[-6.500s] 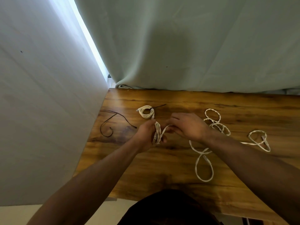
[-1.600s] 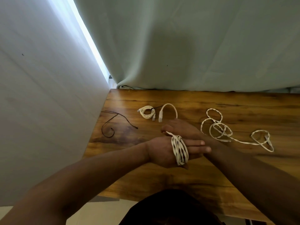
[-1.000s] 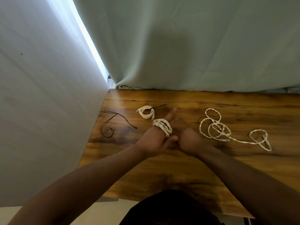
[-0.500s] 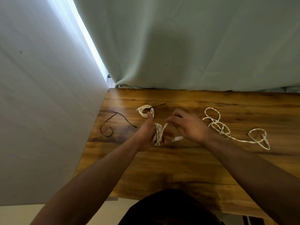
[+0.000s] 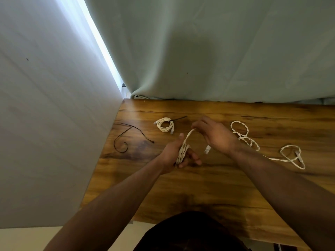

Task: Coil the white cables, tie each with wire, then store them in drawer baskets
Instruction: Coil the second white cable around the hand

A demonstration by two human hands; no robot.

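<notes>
A wooden table (image 5: pixel 199 187) stands against a pale wall (image 5: pixel 45 105) on the left and a grey-green curtain (image 5: pixel 217 51) at the back, with a strip of daylight between them. The table's right side and near corner run out of the picture, and dark clothing (image 5: pixel 190 232) covers part of its near edge.

The left hand (image 5: pixel 176 153) holds a coil (image 5: pixel 182 153) of white cable, fingers curled round it and thumb pointing up. How many turns it has is hard to count, since the fingers cover its lower part. One strand (image 5: pixel 188 135) rises from the coil up and to the right, where the right hand (image 5: pixel 215 136) pinches it. The back of that hand hides most of the pinching fingertips. The cable's plug (image 5: pixel 207 149) hangs below the right palm, just right of the left grip.

Beyond the left grip, toward the curtain, a tied coil (image 5: pixel 164 124) lies flat, a black tie (image 5: pixel 178 118) sticking out of it. Well left of both hands lies a loose black wire (image 5: pixel 126 140). A loose cable (image 5: pixel 253 144) sprawls in loops to the right of the right hand, and the right wrist hides part of it.
</notes>
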